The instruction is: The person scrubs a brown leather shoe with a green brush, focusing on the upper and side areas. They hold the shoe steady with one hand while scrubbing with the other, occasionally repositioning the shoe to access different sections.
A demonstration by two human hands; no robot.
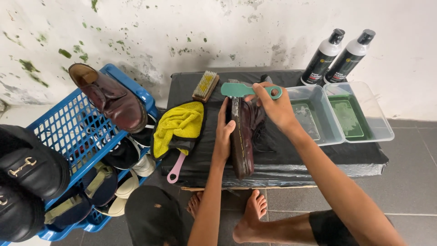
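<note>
Bottles point(337, 57): two, white with black caps and black labels, upright against wall at far right of black-covered table point(318, 155). Just in front, two clear tubs point(341, 114) side by side, each holding shallow greenish water. Blue crate point(77, 136) at left, full of shoes. My left hand point(224, 134) lies flat along brown shoe point(243, 136) on its side at table centre. My right hand point(275, 107) is closed around green brush point(250, 89) above shoe's upper. Yellow cloth point(178, 125) beside it.
</note>
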